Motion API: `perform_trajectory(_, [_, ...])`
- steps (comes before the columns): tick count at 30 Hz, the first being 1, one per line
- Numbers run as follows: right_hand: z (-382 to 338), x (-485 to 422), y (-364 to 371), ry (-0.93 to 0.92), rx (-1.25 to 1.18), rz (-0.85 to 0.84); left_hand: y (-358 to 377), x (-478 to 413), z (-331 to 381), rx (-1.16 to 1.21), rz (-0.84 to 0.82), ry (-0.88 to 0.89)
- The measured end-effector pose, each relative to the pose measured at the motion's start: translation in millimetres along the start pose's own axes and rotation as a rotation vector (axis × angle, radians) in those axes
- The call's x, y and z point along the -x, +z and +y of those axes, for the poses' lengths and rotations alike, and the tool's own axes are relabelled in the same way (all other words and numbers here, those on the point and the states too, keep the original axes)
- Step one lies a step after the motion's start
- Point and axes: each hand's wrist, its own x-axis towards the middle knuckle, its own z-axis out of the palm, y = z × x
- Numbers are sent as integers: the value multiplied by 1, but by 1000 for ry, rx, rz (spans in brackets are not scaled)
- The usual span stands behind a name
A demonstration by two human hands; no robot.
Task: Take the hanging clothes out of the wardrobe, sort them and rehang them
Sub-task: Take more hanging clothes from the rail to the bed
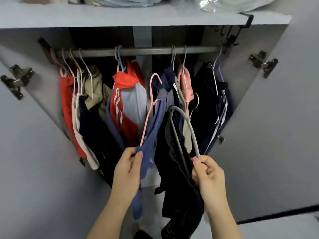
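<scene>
The open wardrobe has a metal rail [146, 50] with several garments on hangers. My left hand [127, 168] pinches a blue garment [151, 133] that sits on a pink hanger [149, 107], off the rail and in front of the wardrobe. My right hand [207, 173] grips the end of a grey hanger [185, 125] carrying a black garment [176, 169], also off the rail. A red and white striped jacket [126, 104] hangs mid-rail. Red, beige and dark clothes [82, 109] hang at the left, dark navy ones [214, 104] at the right.
Both wardrobe doors stand open, the left door [31, 135] and the right door [269, 118], with metal hinges on them. A shelf [138, 16] above the rail holds bundled fabric and a plastic bag. Black hooks [231, 37] hang at the top right.
</scene>
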Motion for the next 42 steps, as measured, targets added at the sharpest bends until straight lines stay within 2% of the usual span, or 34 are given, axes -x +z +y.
perform_trajectory(5, [-11,80,-77,-30,-23,26,15,95,16,9,56,4])
perform_trajectory(11, [-11,157,-139,-24,-26,123,38,167,30,-40,-16,71])
perform_trajectory(19, [-16,227,-179,-78,-41,352,61,214,41,-2,-250,148])
perform_trajectory(33, [-4,369,-164,-100,13,731,37,283,34,106,-696,147])
perform_trajectory(42, [-3,428,-222,-148,-73,931,101,357,67,132,-941,218])
